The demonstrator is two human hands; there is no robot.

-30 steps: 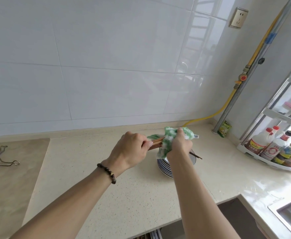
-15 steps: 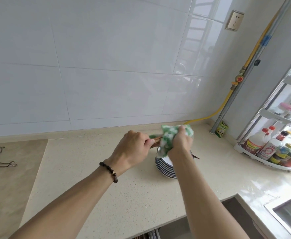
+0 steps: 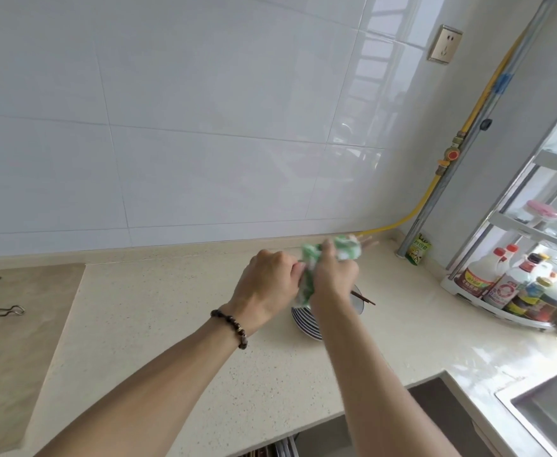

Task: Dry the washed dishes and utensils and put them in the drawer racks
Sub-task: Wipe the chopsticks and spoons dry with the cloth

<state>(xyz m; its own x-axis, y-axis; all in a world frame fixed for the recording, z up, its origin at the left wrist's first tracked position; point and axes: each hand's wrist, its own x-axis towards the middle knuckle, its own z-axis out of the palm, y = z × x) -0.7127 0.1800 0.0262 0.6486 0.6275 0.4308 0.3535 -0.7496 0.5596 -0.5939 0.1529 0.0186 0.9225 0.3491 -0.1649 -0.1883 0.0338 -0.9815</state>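
Pale speckled countertop (image 3: 158,324) runs under white wall tiles, and over it both hands work above a stack of plates (image 3: 303,321). Since half a second ago the right hand (image 3: 333,278) has slid the green-and-white cloth (image 3: 346,249) farther along the chopsticks (image 3: 368,242), away from the person, so that pale tips now poke out beyond the cloth toward the wall corner; earlier the brown shafts showed between the two hands. The left hand (image 3: 267,285), a bead bracelet (image 3: 232,328) on its wrist, is curled tight around the near end, though the sticks themselves are hidden there, so I take that grip partly on trust. The right hand's fingers are wrapped round the cloth, squeezing it about the shafts. The bundle's long axis runs from the left hand up and rightward toward the yellow hose (image 3: 412,216). Another dark chopstick (image 3: 364,299) lies across the top plate, pointing right.
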